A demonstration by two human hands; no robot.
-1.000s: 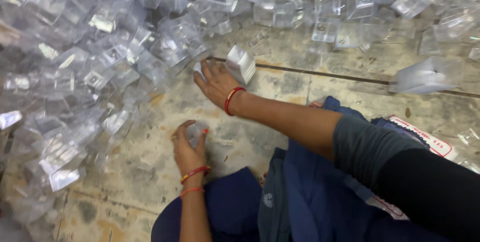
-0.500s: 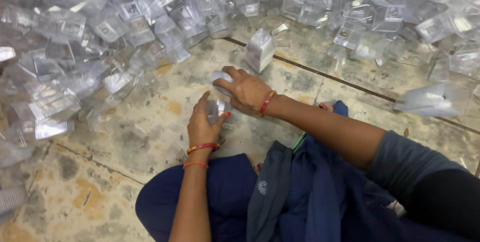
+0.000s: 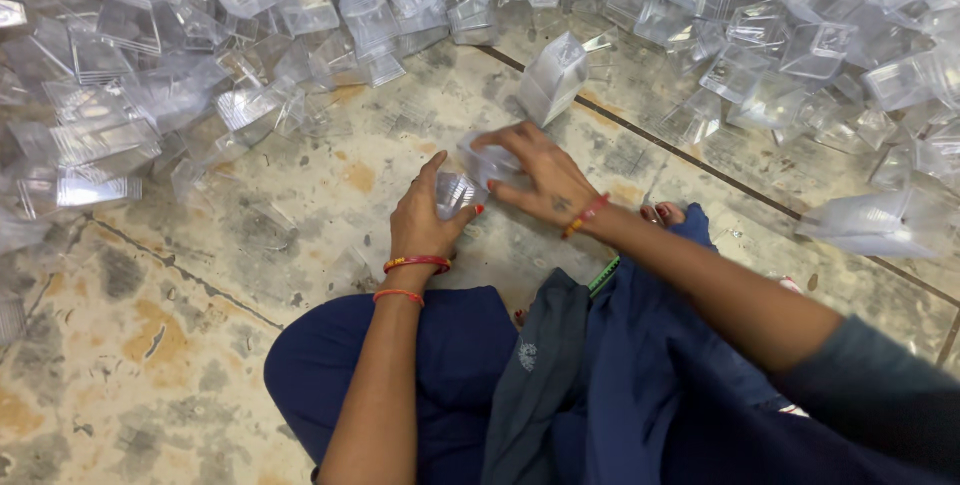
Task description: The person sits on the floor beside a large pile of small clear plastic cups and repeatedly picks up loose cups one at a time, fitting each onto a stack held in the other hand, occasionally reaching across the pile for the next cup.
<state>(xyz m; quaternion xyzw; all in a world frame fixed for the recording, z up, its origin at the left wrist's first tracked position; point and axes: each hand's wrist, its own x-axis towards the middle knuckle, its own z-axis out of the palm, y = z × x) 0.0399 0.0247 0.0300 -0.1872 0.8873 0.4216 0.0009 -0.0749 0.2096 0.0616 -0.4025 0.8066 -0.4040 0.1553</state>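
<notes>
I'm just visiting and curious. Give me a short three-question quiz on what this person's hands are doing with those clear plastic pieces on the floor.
1. True or false: both hands touch clear plastic pieces.
2. Which hand wears two red bangles? A) left B) right
3. What stands upright on the floor beyond the hands?

Key
1. True: the left hand grips a small clear cup, and the right hand presses another clear piece beside it.
2. A
3. A tall stack of clear containers, apart from the big pile on the stone floor.

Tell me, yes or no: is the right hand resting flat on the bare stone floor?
No, the right hand is raised over a small clear plastic box, close to the left hand holding another clear plastic box.
</notes>
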